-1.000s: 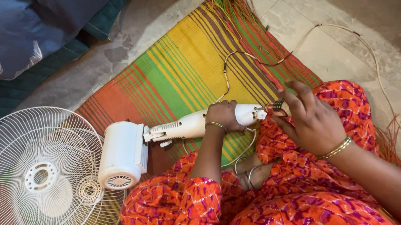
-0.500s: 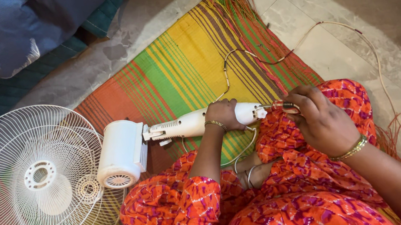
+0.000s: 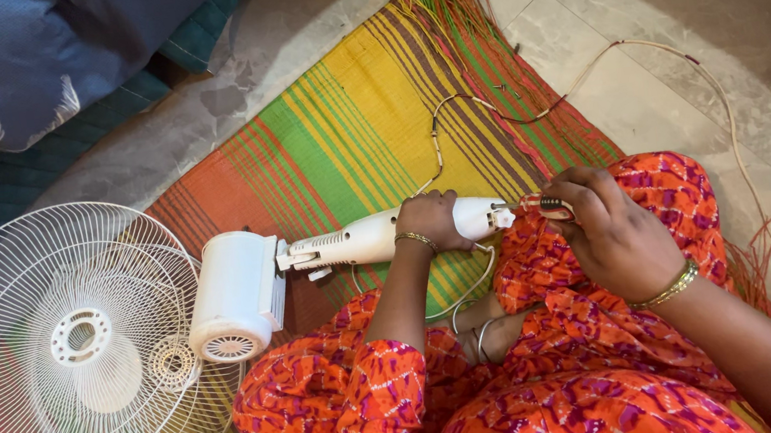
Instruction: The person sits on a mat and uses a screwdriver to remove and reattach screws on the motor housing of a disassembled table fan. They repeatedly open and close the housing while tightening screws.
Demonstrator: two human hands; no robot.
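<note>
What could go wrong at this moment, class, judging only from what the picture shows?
The screwdriver in the right hand points at the end of the white fan neck close to the left hand; a slip might jab those fingers. The loose power cord trails across the floor and could snag. The wire fan guards lie close by and might get knocked.

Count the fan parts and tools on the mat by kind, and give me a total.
Wire fan grilles: 2
Fan motor housing: 1
Fan neck, in the left hand: 1
Screwdriver, in the right hand: 1
Power cord: 1
Total: 6
</note>
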